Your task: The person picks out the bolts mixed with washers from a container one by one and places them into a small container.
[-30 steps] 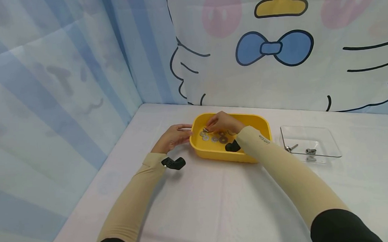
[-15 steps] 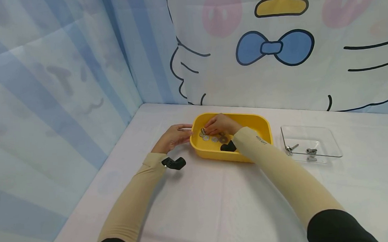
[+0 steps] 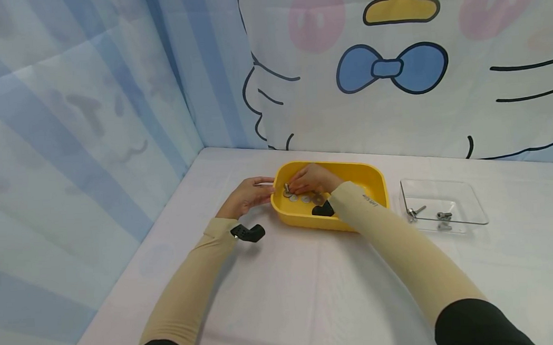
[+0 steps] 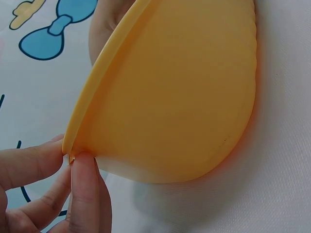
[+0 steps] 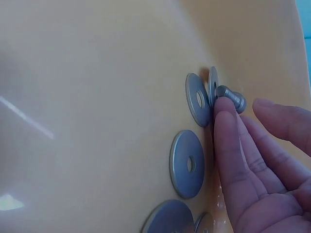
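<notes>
At the left end of a yellow plastic tub point(image 3: 308, 220), my left hand point(image 3: 246, 197) pinches the rim between thumb and fingers; the left wrist view shows the thumb point(image 4: 83, 184) on the outside. My right hand point(image 3: 315, 178) reaches inside the tub. Its fingertips touch a small metal bolt point(image 5: 232, 98), while the thumb point(image 5: 282, 119) stands a little apart from it. The bolt lies right against an upright-looking washer point(image 5: 213, 80) near the tub wall. Several flat washers point(image 5: 180, 177) lie on the tub floor beside the fingers.
A clear plastic box point(image 3: 468, 203) stands right of the tub with a few bolts point(image 3: 443, 215) in it. White cloth point(image 3: 265, 300) covers the table. Printed fabric curtains point(image 3: 301, 113) rise behind and at the left.
My right hand has moved slightly left and toward me inside the tub, and the bolt at its fingertips has shifted left and turned more upright. My left hand stays on the rim.
</notes>
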### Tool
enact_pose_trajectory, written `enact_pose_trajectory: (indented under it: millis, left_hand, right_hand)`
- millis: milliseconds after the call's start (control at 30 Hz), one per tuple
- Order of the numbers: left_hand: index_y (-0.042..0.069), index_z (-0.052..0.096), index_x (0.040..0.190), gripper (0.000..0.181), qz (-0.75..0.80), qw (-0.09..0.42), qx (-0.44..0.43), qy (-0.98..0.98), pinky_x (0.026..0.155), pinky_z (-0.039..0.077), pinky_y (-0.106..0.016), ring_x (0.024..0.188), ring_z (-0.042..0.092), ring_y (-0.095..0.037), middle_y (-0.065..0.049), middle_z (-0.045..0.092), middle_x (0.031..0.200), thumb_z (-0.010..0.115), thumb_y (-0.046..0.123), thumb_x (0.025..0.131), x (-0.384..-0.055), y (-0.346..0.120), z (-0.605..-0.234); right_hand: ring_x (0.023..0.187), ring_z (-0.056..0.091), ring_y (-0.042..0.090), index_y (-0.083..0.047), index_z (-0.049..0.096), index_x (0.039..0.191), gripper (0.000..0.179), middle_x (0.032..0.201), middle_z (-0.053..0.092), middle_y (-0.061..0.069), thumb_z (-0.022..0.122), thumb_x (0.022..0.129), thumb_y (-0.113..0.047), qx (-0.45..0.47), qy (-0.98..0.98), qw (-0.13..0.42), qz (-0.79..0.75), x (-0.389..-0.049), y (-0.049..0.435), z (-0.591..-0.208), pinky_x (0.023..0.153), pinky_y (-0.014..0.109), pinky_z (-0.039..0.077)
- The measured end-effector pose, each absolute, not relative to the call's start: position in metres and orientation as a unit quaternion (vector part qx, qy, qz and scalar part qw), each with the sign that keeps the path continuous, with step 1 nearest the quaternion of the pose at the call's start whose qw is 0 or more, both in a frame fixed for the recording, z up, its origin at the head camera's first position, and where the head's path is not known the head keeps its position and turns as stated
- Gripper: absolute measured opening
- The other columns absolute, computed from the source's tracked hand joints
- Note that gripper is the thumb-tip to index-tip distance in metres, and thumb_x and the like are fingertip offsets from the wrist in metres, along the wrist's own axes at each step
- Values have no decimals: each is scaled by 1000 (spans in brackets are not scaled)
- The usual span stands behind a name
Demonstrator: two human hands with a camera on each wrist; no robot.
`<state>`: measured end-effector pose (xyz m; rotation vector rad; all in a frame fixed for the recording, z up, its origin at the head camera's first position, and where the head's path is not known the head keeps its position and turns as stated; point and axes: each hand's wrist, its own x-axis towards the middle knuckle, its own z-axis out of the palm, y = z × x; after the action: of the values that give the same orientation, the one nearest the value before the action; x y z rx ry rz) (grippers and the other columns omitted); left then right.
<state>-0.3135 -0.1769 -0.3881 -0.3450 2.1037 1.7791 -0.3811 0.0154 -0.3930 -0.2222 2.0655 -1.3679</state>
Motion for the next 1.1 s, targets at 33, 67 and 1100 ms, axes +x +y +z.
enact_pose_trajectory:
  millis: [33, 67, 1100]
  left_hand:
    - [9, 49, 135, 44, 630, 182, -124, 745, 88, 54, -24, 83, 61, -9, -14, 55, 130, 60, 10, 92, -314, -177, -388]
    - [9, 49, 135, 44, 629, 181, -125, 746, 89, 54, -24, 83, 61, -9, -13, 56, 130, 60, 10, 91, -314, -177, -389]
    - [8, 49, 135, 44, 624, 183, -121, 750, 91, 53, -24, 86, 60, -10, -14, 55, 130, 58, 10, 92, -313, -177, -386]
  right_hand:
    - [79, 67, 11, 9, 59, 120, 31, 118, 64, 21, 58, 92, -5, -83, 784, 322, -525, -381, 15, -393, 88, 29, 54]
    - [78, 67, 12, 9, 59, 120, 31, 115, 66, 20, 58, 92, -5, -83, 781, 324, -528, -381, 14, -394, 87, 28, 55]
    - [80, 69, 14, 3, 67, 110, 28, 92, 72, 7, 69, 84, -5, -56, 778, 297, -551, -379, 2, -397, 85, 28, 56]
